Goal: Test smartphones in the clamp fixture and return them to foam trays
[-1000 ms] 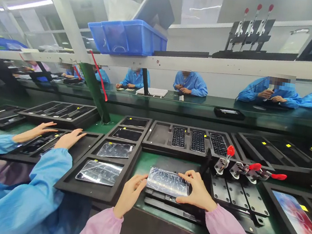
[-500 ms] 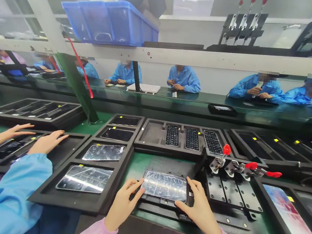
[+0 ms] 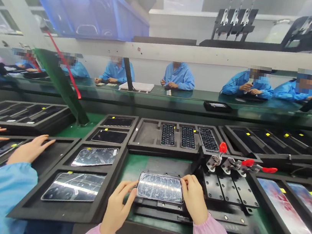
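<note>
A phone-sized panel (image 3: 160,187) with wrinkled clear film over its face lies level on a black fixture (image 3: 162,206). At its left edge are the thumb and fingertips of my left hand (image 3: 118,206), bent and close together. My right hand (image 3: 194,198) has its fingers closed on the upper right corner, which they partly hide. Just right of that hand, the fixture carries metal blocks (image 3: 228,189) and toggle clamps with red-tipped handles (image 3: 223,147).
Left of me is a black foam tray (image 3: 119,173) with several panels. Behind the fixture, another tray (image 3: 145,133) holds three dark gridded pieces. Phones with colourful screens (image 3: 285,208) lie at right. A co-worker's blue sleeve (image 3: 9,185) reaches over a tray at far left.
My right thumb has left the panel's lower right corner, and the right fingers have drawn together at the upper corner. My left hand stays at the left edge. The view has shifted slightly.
</note>
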`<move>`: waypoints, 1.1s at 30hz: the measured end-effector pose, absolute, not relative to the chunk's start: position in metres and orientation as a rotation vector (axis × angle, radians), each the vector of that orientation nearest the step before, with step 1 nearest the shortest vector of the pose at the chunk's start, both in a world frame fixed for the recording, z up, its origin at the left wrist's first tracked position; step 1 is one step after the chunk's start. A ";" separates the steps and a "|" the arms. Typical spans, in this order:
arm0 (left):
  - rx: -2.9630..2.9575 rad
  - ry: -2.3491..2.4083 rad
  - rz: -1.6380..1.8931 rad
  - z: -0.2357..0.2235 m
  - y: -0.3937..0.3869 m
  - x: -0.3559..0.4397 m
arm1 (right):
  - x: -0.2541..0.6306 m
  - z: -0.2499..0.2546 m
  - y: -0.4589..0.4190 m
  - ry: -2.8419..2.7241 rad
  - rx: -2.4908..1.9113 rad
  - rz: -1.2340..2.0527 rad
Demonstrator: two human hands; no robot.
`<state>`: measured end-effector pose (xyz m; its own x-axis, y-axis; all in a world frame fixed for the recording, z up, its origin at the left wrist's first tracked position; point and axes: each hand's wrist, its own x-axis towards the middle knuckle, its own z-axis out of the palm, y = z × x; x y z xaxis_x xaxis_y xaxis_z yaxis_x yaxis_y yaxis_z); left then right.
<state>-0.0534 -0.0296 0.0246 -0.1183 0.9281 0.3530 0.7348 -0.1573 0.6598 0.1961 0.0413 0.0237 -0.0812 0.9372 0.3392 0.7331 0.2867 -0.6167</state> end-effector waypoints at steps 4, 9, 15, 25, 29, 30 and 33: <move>2.096 1.845 1.337 0.035 -0.028 -0.038 | 0.184 0.040 0.035 -1.891 -1.523 0.315; 2.189 1.786 1.136 0.045 -0.031 0.013 | 0.150 0.068 0.030 -1.997 -1.440 0.494; 1.826 1.989 1.275 0.036 -0.022 0.041 | 0.132 0.079 0.032 -1.959 -1.429 0.608; 1.878 2.159 1.228 0.023 -0.013 0.007 | 0.199 0.028 0.006 -1.731 -1.365 0.469; 1.820 2.091 1.317 0.020 -0.012 0.005 | 0.200 0.013 0.008 -1.825 -1.376 0.472; 1.803 2.065 1.345 0.019 -0.012 0.004 | 0.199 0.012 0.009 -1.836 -1.382 0.466; 1.765 2.011 1.402 0.017 -0.010 -0.003 | 0.198 0.012 0.010 -1.858 -1.385 0.456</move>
<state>-0.0026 -0.0104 0.0174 -0.3124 0.8310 0.4602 0.7192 -0.1096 0.6861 0.1984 0.0104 0.0122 -0.1222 0.9252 0.3593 0.6537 0.3474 -0.6723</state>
